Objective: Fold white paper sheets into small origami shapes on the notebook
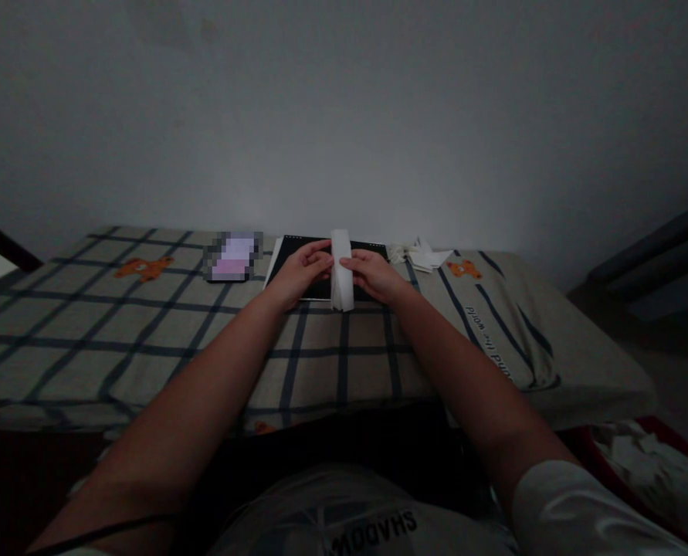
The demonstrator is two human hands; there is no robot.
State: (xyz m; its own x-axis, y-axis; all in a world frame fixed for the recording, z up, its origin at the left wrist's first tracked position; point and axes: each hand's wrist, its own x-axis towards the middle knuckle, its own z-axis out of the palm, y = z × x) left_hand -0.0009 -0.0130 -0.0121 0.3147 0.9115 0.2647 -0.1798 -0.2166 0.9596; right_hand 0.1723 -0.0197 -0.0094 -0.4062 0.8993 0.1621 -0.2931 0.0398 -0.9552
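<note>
A long, narrow strip of folded white paper (342, 270) stands lengthwise away from me, its layers showing at the near end. My left hand (304, 270) pinches its left side with thumb and fingers. From the other side, my right hand (377, 276) grips it, thumb on the paper's face. Beneath both hands lies a black notebook or folder (297, 245) with a row of small holes along its far edge and white sheets showing at its left.
A phone (233, 256) with a blurred screen lies left on the checked bedspread (164, 332). Right of the black notebook are folded white paper pieces (428, 256). A red container (662, 432) with paper scraps stands at lower right. A pale wall (344, 116) rises behind.
</note>
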